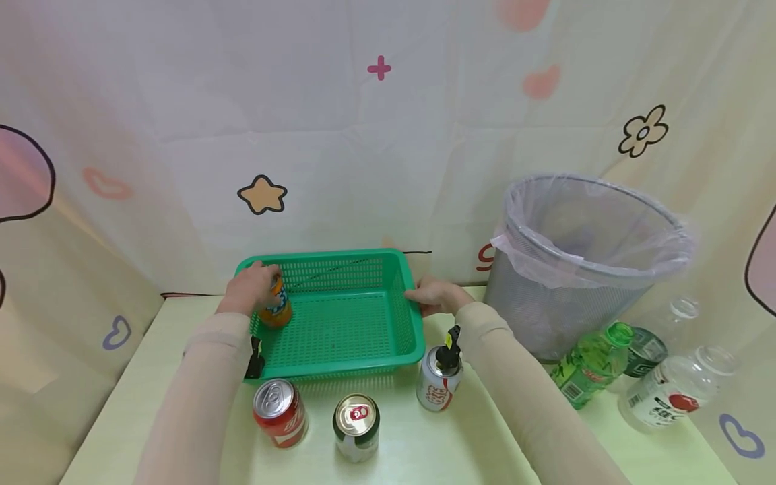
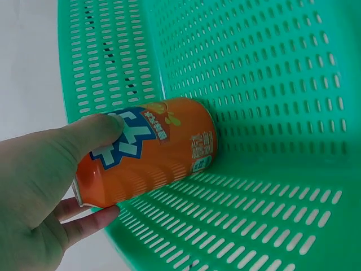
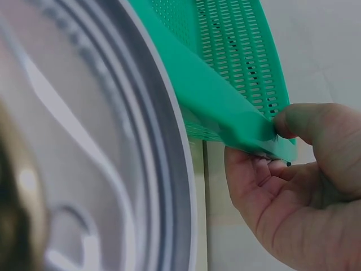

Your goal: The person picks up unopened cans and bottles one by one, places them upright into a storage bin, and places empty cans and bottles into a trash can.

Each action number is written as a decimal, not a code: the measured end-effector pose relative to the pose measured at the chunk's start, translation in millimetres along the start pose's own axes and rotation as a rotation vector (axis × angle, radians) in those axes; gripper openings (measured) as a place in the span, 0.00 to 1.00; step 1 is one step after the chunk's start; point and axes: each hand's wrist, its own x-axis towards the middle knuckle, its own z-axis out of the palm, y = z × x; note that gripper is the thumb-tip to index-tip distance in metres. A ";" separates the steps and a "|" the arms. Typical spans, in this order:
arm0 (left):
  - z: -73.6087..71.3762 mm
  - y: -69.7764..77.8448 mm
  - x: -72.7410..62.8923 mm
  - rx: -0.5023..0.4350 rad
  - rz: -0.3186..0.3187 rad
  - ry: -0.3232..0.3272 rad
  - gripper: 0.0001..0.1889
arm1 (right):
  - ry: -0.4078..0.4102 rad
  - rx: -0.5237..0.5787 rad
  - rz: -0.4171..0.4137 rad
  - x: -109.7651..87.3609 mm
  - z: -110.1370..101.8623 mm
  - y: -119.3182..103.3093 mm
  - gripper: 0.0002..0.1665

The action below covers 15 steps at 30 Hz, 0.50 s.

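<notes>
My left hand [image 1: 250, 289] holds an orange soda can [image 1: 279, 313] inside the left end of a green plastic basket [image 1: 339, 367]. In the left wrist view the thumb lies on the blue lettering of the can [image 2: 163, 147], whose far end meets the basket's slotted floor [image 2: 248, 56]. My right hand [image 1: 438, 295] grips the basket's right rim. The right wrist view shows its thumb over the green rim [image 3: 225, 113] and the fingers curled underneath. A silver can [image 1: 435, 387] stands below the right wrist; a blurred can top [image 3: 84, 141] fills the left of the right wrist view.
In front of the basket stand a red cola can [image 1: 281, 417] and a dark can with a gold top [image 1: 356, 431]. A lined mesh bin [image 1: 539, 310] is on the right, beside a green bottle [image 1: 591, 367] and clear bottles [image 1: 673, 397]. A patterned curtain [image 1: 315, 148] hangs behind.
</notes>
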 end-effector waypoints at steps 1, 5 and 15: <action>0.4 0.4 0.6 -0.005 -0.005 0.004 0.30 | 0.001 0.003 0.001 -0.1 0.0 0.1 0.19; 1.2 2.0 3.1 -0.019 -0.022 0.016 0.30 | -0.004 0.008 -0.005 0.0 0.1 0.2 0.20; 1.8 3.1 8.8 -0.022 -0.044 0.035 0.29 | -0.016 0.017 -0.001 -1.5 -0.5 -0.9 0.19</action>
